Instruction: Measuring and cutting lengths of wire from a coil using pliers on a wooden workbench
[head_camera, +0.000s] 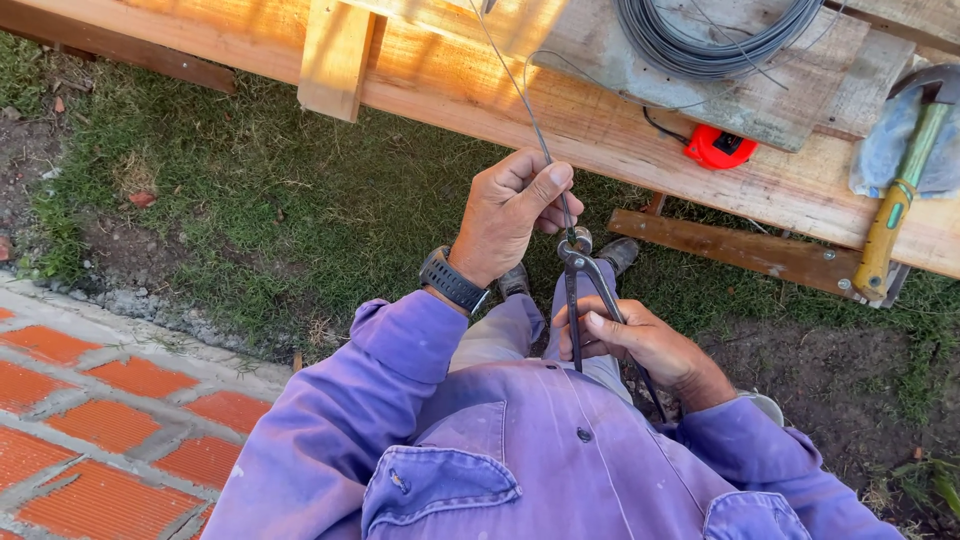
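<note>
My left hand (512, 210) pinches a thin steel wire (522, 100) between thumb and fingers. The wire runs up to a coil of wire (712, 40) lying on a board above. My right hand (640, 345) grips the dark handles of metal pincers (580, 275). The pincer jaws sit at the wire just below my left fingertips. A black watch is on my left wrist, and I wear a purple work shirt.
A long wooden plank (480, 90) spans the top. On it lie a red tape measure (720, 148) and a hammer (900, 200) on a cloth. Grass and soil lie below, with a brick paving edge (90, 400) at left.
</note>
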